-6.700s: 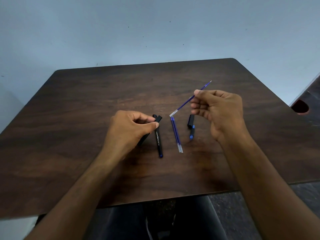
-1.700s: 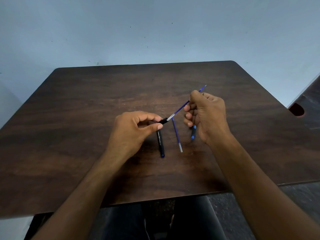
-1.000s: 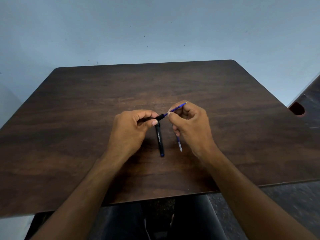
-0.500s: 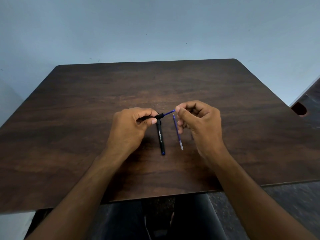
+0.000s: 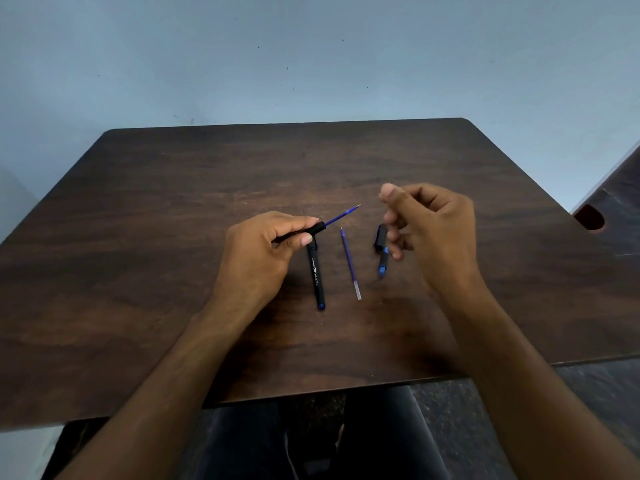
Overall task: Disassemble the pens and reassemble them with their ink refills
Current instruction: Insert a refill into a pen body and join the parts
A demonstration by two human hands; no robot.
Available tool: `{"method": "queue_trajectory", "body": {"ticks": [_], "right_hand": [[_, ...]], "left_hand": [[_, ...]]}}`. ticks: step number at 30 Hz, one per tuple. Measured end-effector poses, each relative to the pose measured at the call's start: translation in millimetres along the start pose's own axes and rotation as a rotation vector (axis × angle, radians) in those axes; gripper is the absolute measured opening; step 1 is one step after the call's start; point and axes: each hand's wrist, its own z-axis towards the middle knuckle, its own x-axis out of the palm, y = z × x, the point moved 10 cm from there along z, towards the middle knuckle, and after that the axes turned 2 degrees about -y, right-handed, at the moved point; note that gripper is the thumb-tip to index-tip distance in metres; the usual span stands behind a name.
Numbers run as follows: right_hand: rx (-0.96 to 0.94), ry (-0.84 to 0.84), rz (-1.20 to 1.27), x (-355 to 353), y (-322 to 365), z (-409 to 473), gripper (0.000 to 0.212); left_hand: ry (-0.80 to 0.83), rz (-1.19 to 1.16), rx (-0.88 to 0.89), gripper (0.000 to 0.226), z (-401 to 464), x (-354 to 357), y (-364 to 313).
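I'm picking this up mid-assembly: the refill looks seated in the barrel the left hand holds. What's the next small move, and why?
Probably bring the right hand, which holds nothing, down to the black grip pieces lying just beside it on the table. The left hand grips a black barrel with the blue refill tip protruding uncovered, so it likely needs its front section next.

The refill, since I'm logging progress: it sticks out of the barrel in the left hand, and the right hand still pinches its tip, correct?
Not quite. In the head view the right hand has let go; the refill sticks out of the barrel in the left hand.
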Motion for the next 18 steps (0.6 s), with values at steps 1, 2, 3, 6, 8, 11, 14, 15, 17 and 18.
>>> {"method": "queue_trajectory", "body": {"ticks": [1, 2, 3, 6, 8, 11, 14, 15, 17, 18], "right_hand": [[0.014, -0.025, -0.028, -7, -2, 4, 0.028], [0.025, -0.039, -0.086, -13, -4, 8, 0.026], [0.038, -0.045, -0.158, -18, -7, 11, 0.025], [0.098, -0.046, -0.374, -28, -19, 18, 0.026], [0.141, -0.039, -0.524, -31, -25, 20, 0.028], [0.276, 0.045, -0.744, -27, -36, 18, 0.034], [0.479, 0.134, -0.863, -20, -50, 7, 0.044], [0.513, 0.144, -0.880, -18, -53, 4, 0.047], [0.552, 0.166, -0.932, -14, -55, 1, 0.049], [0.574, 0.178, -0.950, -12, -57, -1, 0.049]], "left_hand": [[-0.005, -0.002, 0.003, 0.029, 0, 0, 0], [-0.007, -0.007, 0.002, 0.028, 0, 0, 1], [-0.007, -0.014, -0.002, 0.028, 0, 1, 2], [0.002, -0.019, -0.017, 0.029, -1, 3, 4], [0.002, -0.012, -0.018, 0.029, -1, 3, 5], [0.007, -0.006, -0.021, 0.029, -1, 4, 6], [0.014, 0.003, -0.030, 0.028, -1, 4, 8], [0.016, 0.009, -0.029, 0.028, -2, 4, 8], [0.019, 0.021, -0.026, 0.028, -1, 4, 8], [0.019, 0.026, -0.022, 0.028, -1, 4, 7]]}}
